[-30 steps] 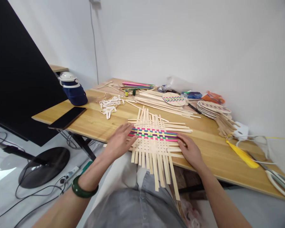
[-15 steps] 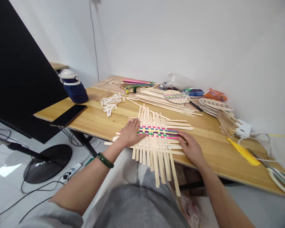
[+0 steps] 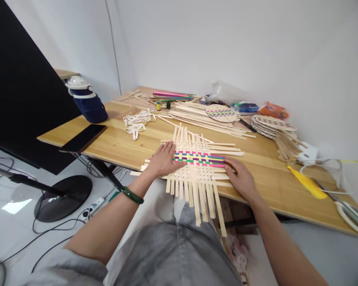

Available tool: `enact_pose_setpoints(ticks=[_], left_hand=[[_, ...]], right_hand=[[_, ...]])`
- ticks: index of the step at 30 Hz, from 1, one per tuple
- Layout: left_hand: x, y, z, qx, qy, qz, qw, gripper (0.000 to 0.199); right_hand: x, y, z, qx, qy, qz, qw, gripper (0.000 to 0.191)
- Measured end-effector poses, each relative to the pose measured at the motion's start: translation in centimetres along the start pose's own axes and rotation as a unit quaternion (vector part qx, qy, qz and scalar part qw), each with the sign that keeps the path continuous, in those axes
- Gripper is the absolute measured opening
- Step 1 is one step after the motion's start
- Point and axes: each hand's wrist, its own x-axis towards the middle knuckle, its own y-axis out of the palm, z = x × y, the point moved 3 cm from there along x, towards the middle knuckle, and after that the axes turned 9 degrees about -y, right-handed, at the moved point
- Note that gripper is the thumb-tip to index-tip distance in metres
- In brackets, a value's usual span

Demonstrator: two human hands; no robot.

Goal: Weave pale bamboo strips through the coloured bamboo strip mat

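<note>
A half-woven mat of pale bamboo strips [image 3: 197, 174] lies at the near edge of the wooden table [image 3: 262, 182], with a band of pink, green, purple and yellow strips across its middle. Loose strip ends hang over the table edge toward my lap. My left hand [image 3: 164, 161] rests flat on the mat's left side, fingers spread, touching the coloured band. On the mat's right side my right hand [image 3: 240, 178] lies palm down, fingertips at the coloured strips. Neither hand grips anything.
Behind the mat lie a pile of loose strips [image 3: 203, 119], a round woven piece [image 3: 220, 113], a stack of woven fans [image 3: 271, 125], white ribbon loops [image 3: 137, 121] and coloured strips [image 3: 171, 95]. A phone [image 3: 83, 138], a blue bottle [image 3: 86, 101] and a black screen [image 3: 24, 79] stand left. A yellow tassel [image 3: 306, 182] lies right.
My left hand has slid further right onto the mat and now lies flat by the coloured band. The right hand has stayed in place. The view has shifted slightly.
</note>
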Motion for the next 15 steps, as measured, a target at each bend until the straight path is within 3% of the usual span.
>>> enact_pose_setpoints(ticks=[8,15], left_hand=[[0.1,-1.0,1.2,-0.149,0.04,0.006,0.988,0.092],[0.5,-2.2,2.9,-0.218,0.055,0.157,0.962,0.093]], right_hand=[[-0.1,0.0,0.0,0.002,-0.002,-0.001,1.0,0.035],[-0.1,0.0,0.0,0.004,-0.002,0.0,1.0,0.033]])
